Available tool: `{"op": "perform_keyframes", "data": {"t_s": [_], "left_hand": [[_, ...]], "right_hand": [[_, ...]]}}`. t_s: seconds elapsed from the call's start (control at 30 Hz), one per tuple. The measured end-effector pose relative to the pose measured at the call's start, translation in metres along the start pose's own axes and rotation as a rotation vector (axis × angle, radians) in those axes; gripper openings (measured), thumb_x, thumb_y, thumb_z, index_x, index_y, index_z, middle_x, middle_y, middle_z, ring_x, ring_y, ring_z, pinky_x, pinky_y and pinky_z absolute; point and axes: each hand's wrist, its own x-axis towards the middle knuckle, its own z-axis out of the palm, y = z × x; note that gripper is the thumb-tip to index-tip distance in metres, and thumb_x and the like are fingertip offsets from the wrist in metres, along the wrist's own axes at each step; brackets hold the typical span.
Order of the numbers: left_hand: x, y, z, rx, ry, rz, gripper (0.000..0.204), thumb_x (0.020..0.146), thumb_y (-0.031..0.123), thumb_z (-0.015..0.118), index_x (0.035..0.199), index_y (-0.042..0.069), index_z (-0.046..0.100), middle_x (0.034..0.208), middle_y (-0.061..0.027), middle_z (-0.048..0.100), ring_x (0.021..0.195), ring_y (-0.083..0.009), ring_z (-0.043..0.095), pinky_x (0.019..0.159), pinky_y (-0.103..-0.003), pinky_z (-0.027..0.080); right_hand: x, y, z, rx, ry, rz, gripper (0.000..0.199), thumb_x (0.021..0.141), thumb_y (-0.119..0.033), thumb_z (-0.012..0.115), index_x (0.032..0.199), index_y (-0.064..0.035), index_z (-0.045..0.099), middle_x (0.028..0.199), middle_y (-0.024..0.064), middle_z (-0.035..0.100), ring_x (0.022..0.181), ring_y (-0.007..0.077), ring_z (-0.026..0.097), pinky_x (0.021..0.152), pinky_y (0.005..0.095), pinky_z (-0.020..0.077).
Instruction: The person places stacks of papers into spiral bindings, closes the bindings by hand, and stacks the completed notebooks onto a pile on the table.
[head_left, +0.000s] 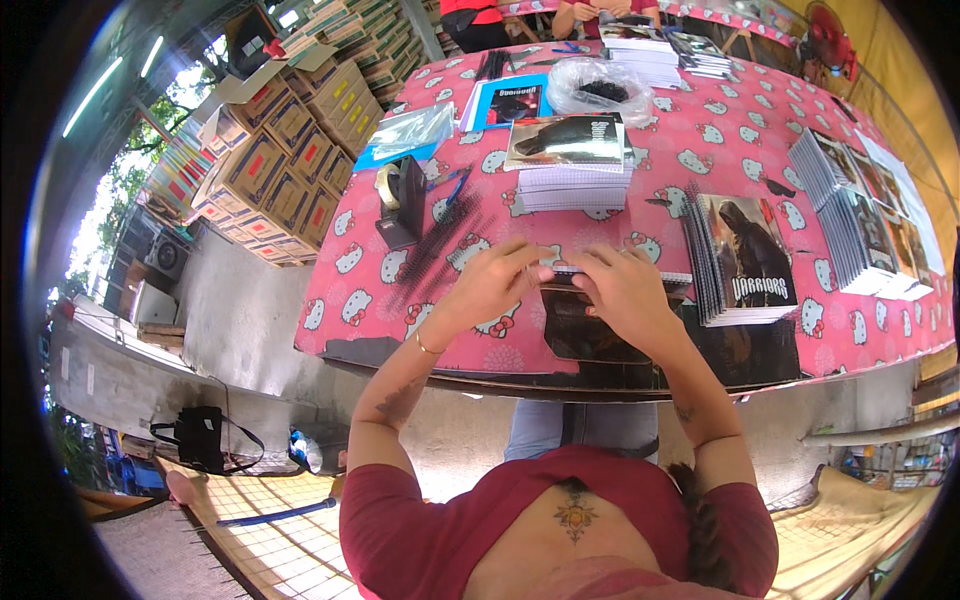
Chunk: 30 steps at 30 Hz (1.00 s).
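Stacked cardboard boxes (290, 160) fill the space beyond the desk's left edge, and my desk (700, 150) wears a pink cloth with white cat faces. At its far edge another person in red (470, 15) sits behind more stacks.

Along the right edge lie fanned rows of notebooks (860, 215). Nearer me, toward the near right corner, stands a leaning pile of dark-covered notebooks (750, 260). At the desk's middle sits a squared stack (572, 165) with a glossy cover on top, and behind it a clear bag (598, 88) holding something dark. Toward the left edge are a tape dispenser (400, 200) and a spread of black spiral combs (440, 245).

At the near edge, right in front of me, lies the notebook (600, 325) I am working on, dark cover up, hanging slightly over the desk's lip. My left hand (490, 285) and right hand (625, 290) both have fingers pinched together along its far edge, where the white page block and binding show; the exact grip under my fingers I cannot tell.

I judge it light and floppy: thin card cover, loose pages that may slide, glossy surface a bit slick. Best held at the spine edge with both hands, keeping the pages squared.
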Motion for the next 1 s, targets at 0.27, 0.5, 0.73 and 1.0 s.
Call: {"op": "perform_keyframes", "data": {"t_s": [0.27, 0.5, 0.73, 1.0], "left_hand": [[-0.003, 0.025, 0.051, 0.65, 0.2, -0.011, 0.077, 0.096, 0.053, 0.057, 0.146, -0.004, 0.045, 0.152, -0.0247, 0.043, 0.137, -0.0428, 0.045, 0.11, -0.057, 0.036], [-0.018, 0.022, 0.064, 0.65, 0.212, -0.156, 0.086, 0.097, 0.058, 0.051, 0.154, -0.004, 0.034, 0.161, -0.0294, 0.029, 0.154, -0.0445, 0.019, 0.117, -0.071, 0.006], [-0.031, 0.032, 0.075, 0.684, 0.082, -0.034, 0.086, 0.095, 0.055, 0.055, 0.15, -0.009, 0.037, 0.159, -0.0292, 0.032, 0.151, -0.0448, 0.026, 0.118, -0.067, 0.013], [0.015, 0.053, 0.048, 0.699, -0.134, -0.083, 0.087, 0.093, 0.057, 0.057, 0.151, -0.005, 0.037, 0.159, -0.0276, 0.033, 0.151, -0.0408, 0.029, 0.119, -0.063, 0.018]], "right_hand": [[0.001, 0.008, 0.002, 0.119, -0.129, 0.189, 0.012, 0.094, -0.019, 0.062, 0.096, -0.0084, 0.067, 0.078, 0.0119, 0.067, 0.069, 0.0361, 0.067, 0.06, 0.0477, 0.05], [-0.002, 0.011, 0.002, 0.08, -0.17, 0.125, 0.014, 0.093, -0.02, 0.062, 0.1, -0.0093, 0.068, 0.083, 0.0113, 0.069, 0.07, 0.0363, 0.067, 0.06, 0.048, 0.0507], [-0.018, 0.023, -0.025, -0.059, -0.259, 0.147, 0.027, 0.089, -0.017, 0.068, 0.116, -0.0135, 0.071, 0.088, 0.0088, 0.072, 0.08, 0.0322, 0.069, 0.076, 0.0457, 0.0515], [-0.026, 0.028, -0.034, 0.026, -0.239, 0.151, 0.026, 0.09, -0.02, 0.067, 0.115, -0.0145, 0.071, 0.087, 0.0117, 0.072, 0.076, 0.0352, 0.069, 0.067, 0.0479, 0.052]]}}
